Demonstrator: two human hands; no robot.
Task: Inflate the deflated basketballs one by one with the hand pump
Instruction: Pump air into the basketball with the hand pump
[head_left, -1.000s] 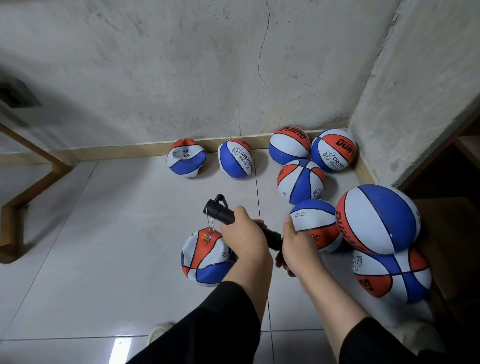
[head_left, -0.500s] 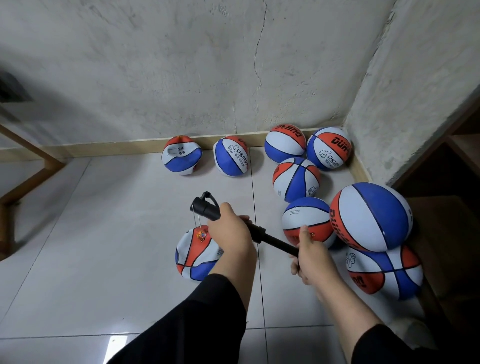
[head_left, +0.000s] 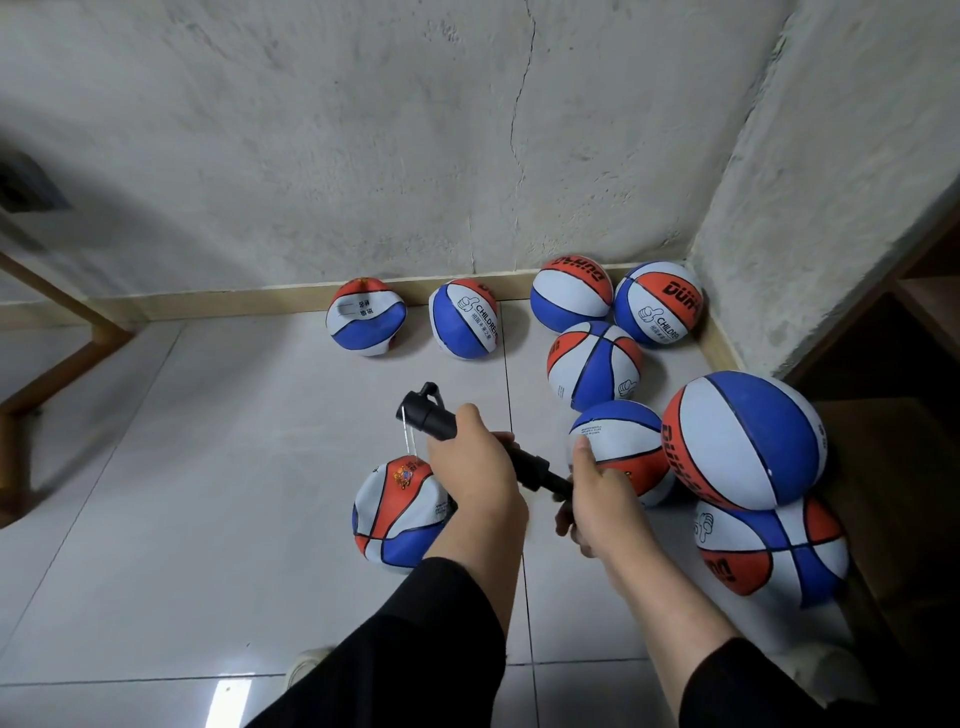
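our left hand (head_left: 470, 470) is curled round the barrel of the hand pump (head_left: 447, 427), and our right hand (head_left: 589, 501) grips the plunger end, with a short stretch of dark rod showing between the two fists. the pump's long axis runs from upper left, where its nozzle head sits, down to the right. a thin hose hangs from that head towards the deflated basketball (head_left: 400, 512) on the floor tiles (head_left: 208, 467), directly below and just left of our left hand, the nearer one. we judge the next stroke runs along that diagonal. the other balls (head_left: 743, 441) crowd the right corner.
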